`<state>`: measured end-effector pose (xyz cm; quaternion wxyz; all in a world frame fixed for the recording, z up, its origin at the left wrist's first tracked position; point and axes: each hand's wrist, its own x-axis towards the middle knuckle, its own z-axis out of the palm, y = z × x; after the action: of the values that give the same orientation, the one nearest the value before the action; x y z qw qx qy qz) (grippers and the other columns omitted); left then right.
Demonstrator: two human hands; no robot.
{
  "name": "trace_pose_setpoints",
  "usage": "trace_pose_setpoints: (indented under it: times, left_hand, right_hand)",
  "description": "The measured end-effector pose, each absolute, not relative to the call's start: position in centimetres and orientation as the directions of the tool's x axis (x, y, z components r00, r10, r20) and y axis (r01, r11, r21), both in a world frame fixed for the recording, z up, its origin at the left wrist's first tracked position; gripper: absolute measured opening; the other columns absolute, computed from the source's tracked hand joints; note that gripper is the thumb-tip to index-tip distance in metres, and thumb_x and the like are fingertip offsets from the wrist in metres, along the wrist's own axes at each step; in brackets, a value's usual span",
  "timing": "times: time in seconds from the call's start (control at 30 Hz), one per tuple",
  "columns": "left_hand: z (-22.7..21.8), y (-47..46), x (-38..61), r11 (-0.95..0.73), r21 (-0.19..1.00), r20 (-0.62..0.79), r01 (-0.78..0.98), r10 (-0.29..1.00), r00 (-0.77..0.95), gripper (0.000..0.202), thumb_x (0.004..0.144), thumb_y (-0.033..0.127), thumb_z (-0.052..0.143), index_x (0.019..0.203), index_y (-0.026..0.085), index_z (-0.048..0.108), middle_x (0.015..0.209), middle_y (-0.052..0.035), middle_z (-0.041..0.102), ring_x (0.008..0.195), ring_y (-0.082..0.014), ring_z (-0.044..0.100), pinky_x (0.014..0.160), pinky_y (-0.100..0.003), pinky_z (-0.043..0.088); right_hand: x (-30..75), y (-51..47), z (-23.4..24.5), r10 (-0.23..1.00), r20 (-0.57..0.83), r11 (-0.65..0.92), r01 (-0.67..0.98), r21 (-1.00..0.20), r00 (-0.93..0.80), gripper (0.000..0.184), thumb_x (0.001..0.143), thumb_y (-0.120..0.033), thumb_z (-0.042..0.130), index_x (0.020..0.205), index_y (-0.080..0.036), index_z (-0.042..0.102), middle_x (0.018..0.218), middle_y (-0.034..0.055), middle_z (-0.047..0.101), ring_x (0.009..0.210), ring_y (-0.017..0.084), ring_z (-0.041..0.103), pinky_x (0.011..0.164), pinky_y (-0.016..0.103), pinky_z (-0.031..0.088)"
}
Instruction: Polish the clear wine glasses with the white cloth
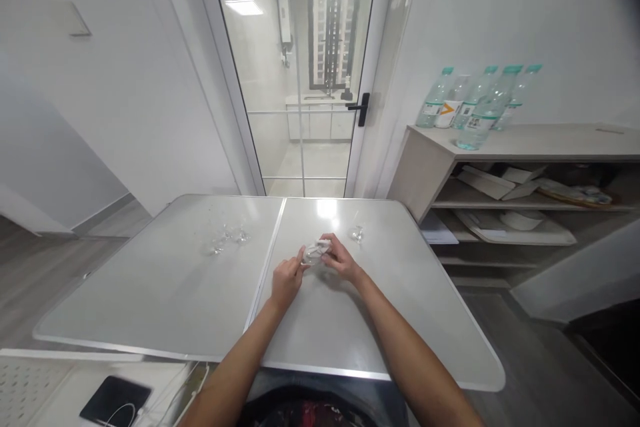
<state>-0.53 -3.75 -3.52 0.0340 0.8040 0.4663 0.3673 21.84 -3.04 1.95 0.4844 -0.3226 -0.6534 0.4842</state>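
Note:
Over the middle of a grey folding table point(165, 293), both my hands meet around a small clear glass point(314, 253) wrapped partly in a white cloth point(323, 245). My left hand point(287, 278) is closed on the near side of the glass. My right hand point(340, 257) curls over the cloth and glass from the right. Another small clear glass point(357, 233) stands just right of my right hand. Several more clear glasses point(226, 237) stand in a group on the left half of the table.
A glass door point(300, 80) with a black handle point(361, 108) is behind the table. A shelf unit point(520, 140) on the right carries several water bottles point(475, 107) and papers. A black phone point(116, 401) with a white cable lies on a white surface at lower left.

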Motion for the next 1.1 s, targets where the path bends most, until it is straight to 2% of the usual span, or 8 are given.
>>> trace_pose_setpoints:
  times: [0.2,0.4,0.5,0.6,0.7,0.8,0.9,1.1]
  left_hand:
    - [-3.3,-4.0,-0.5,-0.644,0.24,0.555,0.726,0.705,0.442,0.047,0.103,0.026,0.049,0.149,0.022,0.055,0.077,-0.0065,0.069,0.067,-0.0193,0.06,0.069,-0.031,0.043]
    - [-3.0,-4.1,-0.4,-0.679,0.15,0.623,0.718,0.629,0.465,0.047,0.103,0.021,0.049,0.15,0.022,0.054,0.071,-0.0024,0.063,0.066,-0.0176,0.058,0.071,-0.031,0.042]
    - [-2.9,-4.1,-0.5,-0.714,0.15,0.614,0.684,0.609,0.502,0.047,0.103,0.02,0.048,0.15,0.021,0.054,0.072,-0.0022,0.064,0.067,-0.0173,0.058,0.072,-0.031,0.042]
    - [-2.9,-3.9,-0.7,-0.714,0.196,0.605,0.673,0.628,0.49,0.046,0.103,0.022,0.048,0.149,0.022,0.055,0.073,-0.0032,0.067,0.068,-0.0174,0.06,0.072,-0.031,0.042]
    - [-3.2,-3.7,-0.9,-0.658,0.338,0.604,0.673,0.7,0.381,0.045,0.102,0.027,0.053,0.147,0.023,0.058,0.074,-0.0037,0.07,0.066,-0.0172,0.059,0.071,-0.03,0.042]
    - [-3.6,-3.4,-1.3,-0.603,0.499,0.605,0.623,0.756,0.248,0.043,0.097,0.033,0.062,0.14,0.026,0.065,0.078,-0.004,0.074,0.061,-0.0162,0.056,0.069,-0.029,0.042]
    - [-3.8,-3.3,-1.4,-0.603,0.568,0.602,0.56,0.768,0.217,0.039,0.092,0.031,0.07,0.13,0.027,0.072,0.074,-0.0046,0.073,0.058,-0.0163,0.055,0.067,-0.028,0.041]
    - [-3.4,-3.5,-1.0,-0.636,0.568,0.595,0.523,0.756,0.273,0.035,0.089,0.026,0.071,0.123,0.027,0.076,0.068,-0.005,0.069,0.059,-0.0166,0.057,0.067,-0.028,0.04]
  right_hand:
    - [23.5,-3.4,4.1,0.757,0.204,0.302,0.054,-0.952,-0.621,0.067,0.077,-0.022,0.07,0.14,-0.022,0.049,0.089,-0.0012,0.066,0.075,0.016,0.057,0.069,0.025,0.043]
    - [25.7,-3.1,4.8,0.705,0.064,0.051,-0.04,-0.998,-0.706,0.074,0.076,-0.013,0.065,0.146,-0.025,0.041,0.096,0.0003,0.072,0.07,0.013,0.055,0.062,0.021,0.037]
    - [26.7,-3.1,4.8,0.65,0.091,0.101,-0.033,-0.994,-0.755,0.075,0.082,-0.011,0.06,0.152,-0.023,0.037,0.104,0.0037,0.072,0.084,0.015,0.062,0.074,0.024,0.044]
    - [26.7,-2.9,4.5,0.62,0.124,0.296,0.085,-0.951,-0.775,0.072,0.09,-0.012,0.056,0.158,-0.023,0.034,0.118,0.0078,0.071,0.1,0.018,0.064,0.088,0.03,0.047]
    - [25.6,-2.6,3.7,0.67,0.198,0.498,0.236,-0.834,-0.716,0.068,0.096,-0.014,0.049,0.16,-0.03,0.036,0.127,0.0076,0.067,0.104,0.02,0.061,0.097,0.037,0.046]
    - [24.4,-2.4,3.0,0.718,0.273,0.578,0.33,-0.747,-0.64,0.065,0.098,-0.016,0.046,0.16,-0.035,0.037,0.115,0.005,0.068,0.1,0.021,0.057,0.1,0.041,0.044]
    - [24.1,-2.2,2.7,0.738,0.273,0.551,0.318,-0.771,-0.617,0.061,0.099,-0.021,0.05,0.158,-0.034,0.042,0.093,0.0012,0.065,0.083,0.018,0.053,0.09,0.036,0.047]
    - [23.7,-2.1,2.0,0.803,0.206,0.252,0.005,-0.968,-0.56,0.062,0.099,-0.037,0.057,0.158,-0.027,0.04,0.079,-0.0038,0.054,0.07,0.015,0.047,0.072,0.026,0.043]
